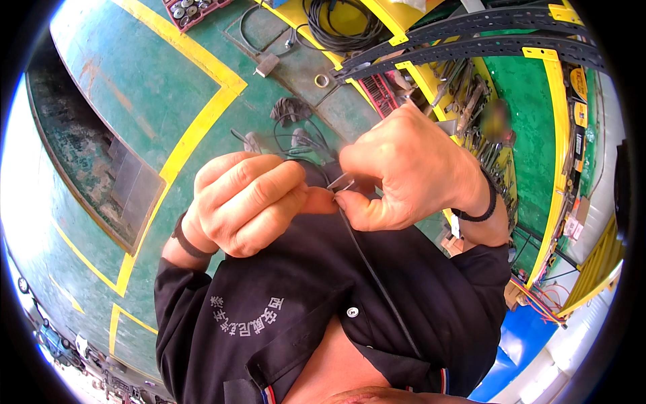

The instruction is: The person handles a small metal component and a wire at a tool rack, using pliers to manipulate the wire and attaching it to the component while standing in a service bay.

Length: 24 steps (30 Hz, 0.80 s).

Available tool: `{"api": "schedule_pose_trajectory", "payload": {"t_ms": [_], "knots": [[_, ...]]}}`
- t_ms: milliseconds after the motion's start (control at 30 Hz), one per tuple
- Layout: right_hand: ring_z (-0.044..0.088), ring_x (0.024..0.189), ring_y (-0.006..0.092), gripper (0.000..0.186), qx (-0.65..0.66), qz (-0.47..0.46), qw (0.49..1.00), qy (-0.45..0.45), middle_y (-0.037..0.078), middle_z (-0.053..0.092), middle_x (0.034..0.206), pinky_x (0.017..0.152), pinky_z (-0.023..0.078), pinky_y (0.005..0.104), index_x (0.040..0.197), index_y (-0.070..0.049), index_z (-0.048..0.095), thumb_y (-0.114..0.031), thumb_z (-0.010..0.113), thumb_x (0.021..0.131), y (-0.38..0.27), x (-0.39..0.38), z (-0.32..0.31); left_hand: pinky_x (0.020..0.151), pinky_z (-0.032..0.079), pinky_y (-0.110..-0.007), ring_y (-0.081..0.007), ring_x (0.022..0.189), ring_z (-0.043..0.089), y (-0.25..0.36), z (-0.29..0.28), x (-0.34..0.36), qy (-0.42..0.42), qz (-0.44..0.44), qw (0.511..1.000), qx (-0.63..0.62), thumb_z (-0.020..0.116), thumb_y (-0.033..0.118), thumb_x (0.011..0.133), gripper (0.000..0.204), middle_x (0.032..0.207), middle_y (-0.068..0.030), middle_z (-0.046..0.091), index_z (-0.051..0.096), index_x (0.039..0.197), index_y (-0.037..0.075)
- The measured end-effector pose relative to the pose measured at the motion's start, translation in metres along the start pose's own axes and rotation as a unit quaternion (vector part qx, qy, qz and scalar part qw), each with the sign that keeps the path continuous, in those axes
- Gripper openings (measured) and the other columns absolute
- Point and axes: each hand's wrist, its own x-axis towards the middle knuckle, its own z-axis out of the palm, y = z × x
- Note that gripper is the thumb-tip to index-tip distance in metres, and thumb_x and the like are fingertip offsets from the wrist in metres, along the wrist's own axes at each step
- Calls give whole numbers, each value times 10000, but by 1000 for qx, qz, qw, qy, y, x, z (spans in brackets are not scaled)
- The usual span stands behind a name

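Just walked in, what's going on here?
A person is handling a thin black cord with bare hands. The left hand and right hand meet at it, before a dark shirt. A small metal piece, its kind unclear, shows between the right thumb and forefinger. Tools lie off to the right.

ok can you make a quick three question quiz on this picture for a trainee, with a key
1. True or false: a thin black cable passes in front of the dark shirt.
2. In the picture, which is nearer the jumbled metal tools: the left hand or the right hand?
3. Fill in the colour: the floor lines are ____.

Key: 1. True. 2. The right hand. 3. Yellow.
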Motion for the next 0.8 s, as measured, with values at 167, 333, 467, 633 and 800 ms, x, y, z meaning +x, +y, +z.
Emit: {"api": "schedule_pose_trajectory", "payload": {"t_ms": [167,333,467,633,800], "knots": [[645,557,353,343,4,8,999,-31,144,621,577,532,519,435,630,-38,630,-346,686,769,-3,1,-6,600,522,-283,-179,676,655,-2,6,3,35,-22,999,-18,898,287,625,372,834,-57,663,629,778,82],[653,570,348,346,18,9,999,-30,137,634,593,546,526,436,646,-34,634,-352,686,773,-2,-2,-5,596,528,-289,-182,678,655,-3,7,6,29,-40,998,-39,906,294,595,395,832,-46,663,622,776,87],[656,571,346,358,15,11,999,-36,136,637,593,547,529,434,636,-35,632,-362,687,771,-3,-2,-7,584,523,-291,-183,674,654,-3,6,8,20,-48,997,-52,910,303,581,416,832,-39,657,613,775,86],[658,570,350,386,-1,7,999,-44,145,631,582,548,532,436,620,-33,641,-389,687,762,-3,-2,-6,574,515,-288,-182,656,645,-1,7,9,15,-51,997,-60,905,316,589,418,828,-43,647,613,772,81],[659,566,359,376,-19,8,999,-35,161,622,567,539,534,440,593,-38,659,-390,685,721,-5,-4,0,557,504,-285,-181,645,640,-2,11,8,19,-36,997,-63,891,331,607,414,822,-44,642,616,774,71]]}}
